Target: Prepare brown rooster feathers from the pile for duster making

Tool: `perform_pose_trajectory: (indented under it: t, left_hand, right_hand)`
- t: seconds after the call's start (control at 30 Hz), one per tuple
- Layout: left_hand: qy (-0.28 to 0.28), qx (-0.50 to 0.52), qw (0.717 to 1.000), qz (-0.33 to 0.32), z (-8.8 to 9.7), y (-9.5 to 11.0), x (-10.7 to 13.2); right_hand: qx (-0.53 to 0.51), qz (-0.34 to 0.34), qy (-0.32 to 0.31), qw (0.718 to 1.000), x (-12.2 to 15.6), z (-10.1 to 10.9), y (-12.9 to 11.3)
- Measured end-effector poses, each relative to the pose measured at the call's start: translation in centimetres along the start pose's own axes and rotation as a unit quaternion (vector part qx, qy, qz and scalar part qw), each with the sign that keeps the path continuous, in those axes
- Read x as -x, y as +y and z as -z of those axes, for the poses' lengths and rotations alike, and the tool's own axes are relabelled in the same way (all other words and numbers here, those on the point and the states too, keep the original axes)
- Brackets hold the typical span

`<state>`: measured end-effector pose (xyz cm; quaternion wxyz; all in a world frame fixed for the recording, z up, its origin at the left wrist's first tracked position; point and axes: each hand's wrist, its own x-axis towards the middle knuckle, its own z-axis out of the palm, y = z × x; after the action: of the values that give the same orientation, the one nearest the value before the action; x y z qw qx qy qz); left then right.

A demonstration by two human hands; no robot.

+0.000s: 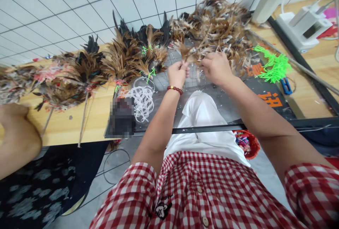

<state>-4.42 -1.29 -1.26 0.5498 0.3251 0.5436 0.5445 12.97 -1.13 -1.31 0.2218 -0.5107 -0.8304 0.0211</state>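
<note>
red-checked shirt (190, 183) nearest camera. wooden bench (66, 123) beyond, dark mat (160, 101) on it. big feather heap (217, 24) at mat's far side. white ribbon coil (143, 103) on mat's left, bright green strands (275, 64) on its right. right hand (215, 68) just in front of heap, fingers bent, blurred, can't tell if gripping. left hand (178, 75) fingers together, clamped on brown tuft (186, 52), which sits between the hands. bead bracelet (174, 89) on left wrist.
</note>
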Motion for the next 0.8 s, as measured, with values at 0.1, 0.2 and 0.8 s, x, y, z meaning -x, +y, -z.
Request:
perform_pose_trajectory:
  t: [0.1, 0.2, 0.8]
  left_hand:
    - [0.025, 0.002, 1.0, 0.007, 0.0, 0.8, 0.2]
    - [0.016, 0.02, 0.999, 0.023, 0.2, 1.1, 0.5]
    - [-0.072, -0.036, 0.997, 0.01, -0.1, 0.5, 1.1]
  right_hand:
    - [0.068, 0.07, -0.088, 0.991, 0.1, 0.1, 0.0]
    - [0.094, 0.081, -0.119, 0.985, 0.1, 0.1, -0.3]
    - [-0.253, -0.033, 0.08, 0.964, -0.3, -0.6, -0.2]
